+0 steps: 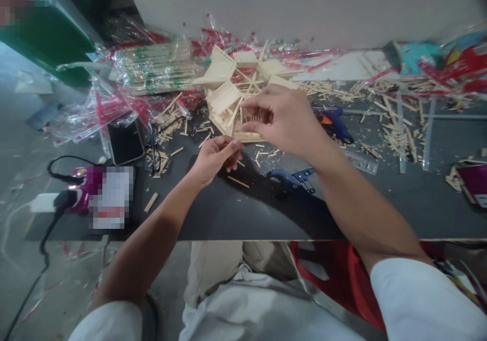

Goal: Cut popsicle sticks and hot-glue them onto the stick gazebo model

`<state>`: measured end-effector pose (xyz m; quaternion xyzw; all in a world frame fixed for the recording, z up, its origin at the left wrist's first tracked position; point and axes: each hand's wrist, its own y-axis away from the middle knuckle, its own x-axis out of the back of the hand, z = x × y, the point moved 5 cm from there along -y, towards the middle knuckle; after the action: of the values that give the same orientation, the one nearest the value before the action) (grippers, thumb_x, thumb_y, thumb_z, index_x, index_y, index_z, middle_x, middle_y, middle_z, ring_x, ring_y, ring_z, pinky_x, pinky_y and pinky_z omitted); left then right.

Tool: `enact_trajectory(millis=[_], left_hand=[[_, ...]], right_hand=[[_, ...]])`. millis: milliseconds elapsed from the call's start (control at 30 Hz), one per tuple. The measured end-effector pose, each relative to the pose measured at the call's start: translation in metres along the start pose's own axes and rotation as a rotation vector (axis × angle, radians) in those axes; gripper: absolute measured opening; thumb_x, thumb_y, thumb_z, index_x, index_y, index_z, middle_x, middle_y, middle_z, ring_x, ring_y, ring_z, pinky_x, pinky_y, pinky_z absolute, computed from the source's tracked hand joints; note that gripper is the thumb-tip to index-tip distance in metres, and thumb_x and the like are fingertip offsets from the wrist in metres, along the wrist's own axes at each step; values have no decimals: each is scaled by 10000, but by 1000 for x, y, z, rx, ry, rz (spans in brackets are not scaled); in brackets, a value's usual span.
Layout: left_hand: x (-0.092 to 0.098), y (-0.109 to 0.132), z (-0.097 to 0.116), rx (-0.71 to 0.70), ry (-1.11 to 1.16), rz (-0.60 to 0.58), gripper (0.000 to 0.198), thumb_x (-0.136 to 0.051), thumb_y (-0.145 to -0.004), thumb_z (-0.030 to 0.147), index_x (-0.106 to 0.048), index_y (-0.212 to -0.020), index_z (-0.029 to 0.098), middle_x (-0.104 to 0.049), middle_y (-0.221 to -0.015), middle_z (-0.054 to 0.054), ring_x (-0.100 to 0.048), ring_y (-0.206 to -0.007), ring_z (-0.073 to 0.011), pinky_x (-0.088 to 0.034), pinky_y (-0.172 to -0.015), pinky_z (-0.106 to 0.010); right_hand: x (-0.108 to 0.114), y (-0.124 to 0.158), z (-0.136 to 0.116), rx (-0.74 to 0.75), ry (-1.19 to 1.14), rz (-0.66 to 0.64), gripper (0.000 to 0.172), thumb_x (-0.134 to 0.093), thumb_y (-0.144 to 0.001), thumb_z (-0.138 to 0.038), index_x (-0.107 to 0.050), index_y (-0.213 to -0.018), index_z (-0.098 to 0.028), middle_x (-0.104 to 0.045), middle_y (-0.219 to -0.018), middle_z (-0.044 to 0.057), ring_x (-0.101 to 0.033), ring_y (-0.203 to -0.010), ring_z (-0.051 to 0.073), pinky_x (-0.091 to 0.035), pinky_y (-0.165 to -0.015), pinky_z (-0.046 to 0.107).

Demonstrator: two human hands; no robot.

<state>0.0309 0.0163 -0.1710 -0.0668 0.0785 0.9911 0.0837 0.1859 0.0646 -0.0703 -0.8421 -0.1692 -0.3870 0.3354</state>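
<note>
A model built from pale wooden sticks (224,97), with several slatted panels spread around open spokes, stands at the table's middle. Over its near right side is my right hand (285,117), fingers curled and thumb bent toward the index finger. The fingertips are right at a thin upright stick of the model; I cannot make out what is between them. My left hand (220,158) is just in front of the model's near edge, its fingers curled and the thumb lying against them. Whatever it may hold is hidden. A blue glue gun (289,181) lies below my right wrist.
Plastic-wrapped stick bundles (152,67) lie at the back left. A smartphone (125,140), eyeglasses (155,150) and a purple power adapter (81,189) with cables are at left. Stick scraps (395,128), a second blue glue gun (337,123) and clear glue sticks (428,133) lie right.
</note>
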Motion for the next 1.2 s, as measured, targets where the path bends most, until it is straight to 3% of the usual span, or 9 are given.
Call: enact_trajectory(millis=[133,267,333,467,700,933,1200], left_hand=[[0,2,5,-148,-143,55,483,-764,-816,632,-651,-909,171,-641,-624,16,-534,-434,-79,-406,-429,-217],[0,16,15,-382,-531,229,254,-648,-953,435,-696,-1017,194,-606,-584,36,-516,-481,-91,-415,-547,-233],[0,23,19,-479,-702,319,228,-615,-973,372,-727,-1093,213,-610,-590,28,-531,-533,-108,-429,-622,-244],[3,31,18,-525,-807,415,275,-613,-968,342,-755,-1184,248,-672,-682,-7,-575,-626,-139,-457,-721,-257],[4,27,15,-562,-842,401,352,-559,-999,306,-730,-1302,256,-705,-747,-19,-602,-650,-127,-454,-717,-238],[-3,30,19,-914,-1111,486,372,-507,-1019,223,-707,-1333,230,-646,-585,40,-542,-489,-77,-383,-549,-217],[-5,32,23,-940,-1217,512,393,-515,-1008,181,-699,-1349,247,-765,-735,3,-627,-546,-102,-414,-551,-246]], right_hand=[[2,0,-2,-4,-19,-10,241,-819,-833,-253,-771,-1068,-231,-695,-934,47,-615,-740,192,-530,-759,372],[3,2,-3,-6,-56,13,191,-660,-946,-204,-760,-1107,-226,-715,-974,61,-640,-776,190,-527,-774,360],[3,2,-2,-9,-49,21,201,-613,-967,-201,-766,-1092,-240,-723,-1006,66,-651,-814,200,-528,-778,363],[1,3,-1,-16,-54,6,214,-579,-996,-258,-780,-1059,-301,-725,-1039,60,-665,-858,225,-531,-777,384],[0,3,-2,20,-12,17,232,-580,-996,-217,-787,-1085,-269,-731,-1020,67,-673,-830,203,-543,-778,370],[-2,4,-3,86,40,44,249,-564,-993,-199,-791,-1095,-218,-729,-990,75,-669,-791,181,-553,-750,342],[0,4,-3,52,35,125,226,-562,-992,-229,-775,-1066,-226,-760,-961,72,-688,-803,201,-576,-760,364]])
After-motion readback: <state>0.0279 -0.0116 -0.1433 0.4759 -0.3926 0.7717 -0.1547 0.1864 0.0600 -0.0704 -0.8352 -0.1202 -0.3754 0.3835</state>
